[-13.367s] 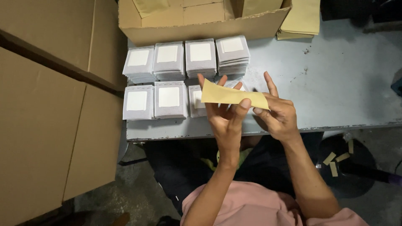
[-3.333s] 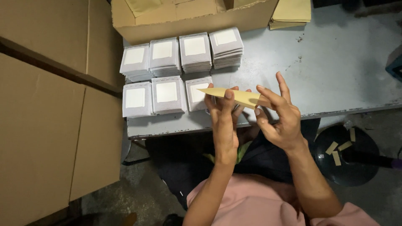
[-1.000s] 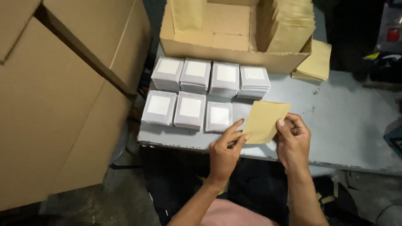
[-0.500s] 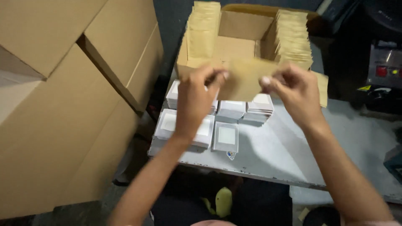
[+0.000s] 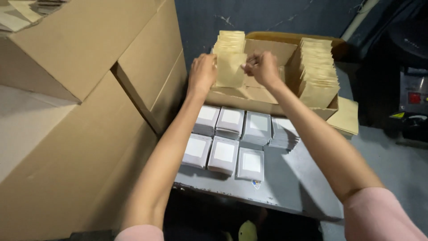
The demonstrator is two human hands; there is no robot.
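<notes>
— What have your hands got right now?

— Both are stretched out over the open cardboard box (image 5: pixel 272 105). My left hand (image 5: pixel 203 71) is closed on the left edge of a tan paper envelope (image 5: pixel 231 70), and my right hand (image 5: pixel 264 68) pinches its right edge, fingers curled in. The envelope stands upright between them, just in front of the row of envelopes (image 5: pixel 228 44) at the box's far left.

— So which step is that?

— I'd judge it as setting the envelope into the row. By my reckoning the next move calls for easing it down flat against the one behind it, keeping both edges level so it does not buckle, then letting go.

— What else is in the box?

— To the right of my right hand, a second row of envelopes (image 5: pixel 317 67) stands on edge against the box's right wall, the same tan colour. The middle of the box is bare cardboard.

— And nearer to you?

— Under my forearms, on the grey table (image 5: pixel 294 187), sit stacks of small grey square packets (image 5: pixel 224 154), each with a white square label on top, in two rows touching one another. Beyond the box's right corner, some flat tan sheets (image 5: pixel 345 117) lie on the table. Off my left arm, large brown cartons (image 5: pixel 89 89) are piled high.
</notes>
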